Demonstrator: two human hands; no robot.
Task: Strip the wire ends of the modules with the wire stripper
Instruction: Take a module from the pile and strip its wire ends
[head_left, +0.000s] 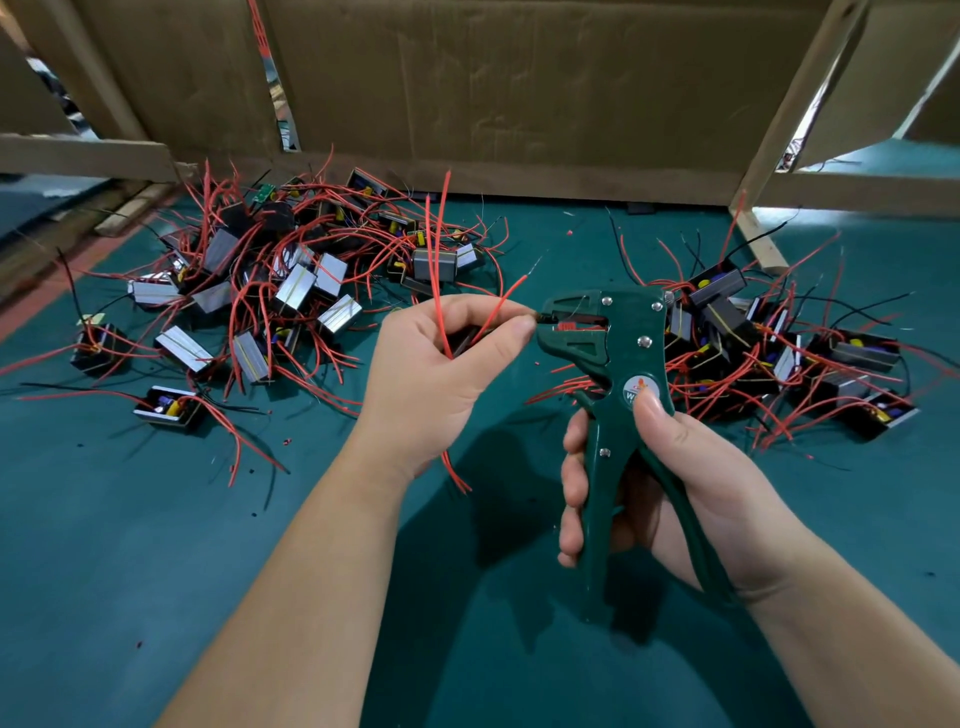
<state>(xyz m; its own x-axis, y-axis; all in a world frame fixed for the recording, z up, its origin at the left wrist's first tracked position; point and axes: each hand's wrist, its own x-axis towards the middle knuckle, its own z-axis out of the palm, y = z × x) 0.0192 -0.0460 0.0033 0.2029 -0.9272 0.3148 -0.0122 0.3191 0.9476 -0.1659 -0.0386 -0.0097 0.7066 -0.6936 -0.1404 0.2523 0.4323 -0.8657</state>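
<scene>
Green-handled wire stripper (618, 364) stands upright in the right hand (670, 488), fingers curled round both handles. Beside it the left hand (441, 374) pinches a wire end (535, 315) at the stripper's head, red wires (435, 249) sprouting from its grip. Beyond, modules (296, 291) lie in two heaps on the teal mat (156, 545), cardboard (519, 93) behind.

Teal table (130, 571), cardboard wall (519, 88), wooden frame (779, 130)

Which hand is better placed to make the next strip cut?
Right. The right hand wraps the stripper handles, ready to squeeze; the left hand only pinches the wire at its jaws.
</scene>
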